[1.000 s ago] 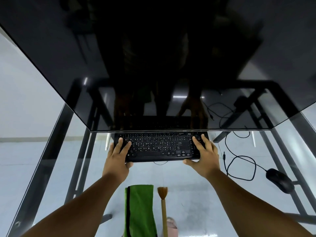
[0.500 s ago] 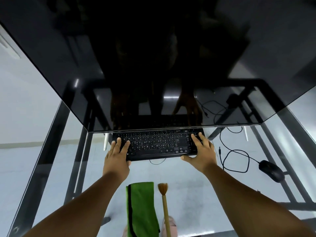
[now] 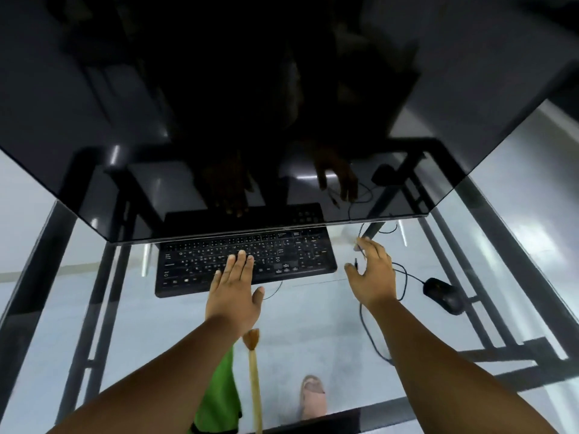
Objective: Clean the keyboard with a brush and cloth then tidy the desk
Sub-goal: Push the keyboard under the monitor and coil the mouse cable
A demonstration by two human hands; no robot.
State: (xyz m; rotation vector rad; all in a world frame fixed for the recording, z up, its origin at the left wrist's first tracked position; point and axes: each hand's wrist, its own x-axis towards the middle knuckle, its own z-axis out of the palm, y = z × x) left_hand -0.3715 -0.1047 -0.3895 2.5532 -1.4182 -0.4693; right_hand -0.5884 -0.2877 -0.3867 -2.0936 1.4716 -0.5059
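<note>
A black keyboard (image 3: 200, 261) lies on the glass desk (image 3: 313, 324), its far edge under the dark monitor (image 3: 250, 104). My left hand (image 3: 233, 286) rests flat on the keyboard's middle keys, fingers straight. To the right of the keyboard, my right hand (image 3: 371, 274) hovers with its fingers spread and relaxed, holding nothing. A green cloth (image 3: 221, 399) lies near the desk's front edge, partly hidden by my left forearm. Beside it on the right lies a wooden-handled brush (image 3: 253, 361), bristles pointing at the keyboard.
A black mouse (image 3: 443, 294) sits at the right, and its cable (image 3: 369, 330) loops across the glass under my right hand. Black frame bars (image 3: 488, 296) show through the glass. A foot in a sandal (image 3: 313, 396) is visible below the desk.
Both hands have let go of the keyboard's ends. My left hand moved right onto the middle keys, and my right hand lifted off to the right. The keyboard now sits further left.
</note>
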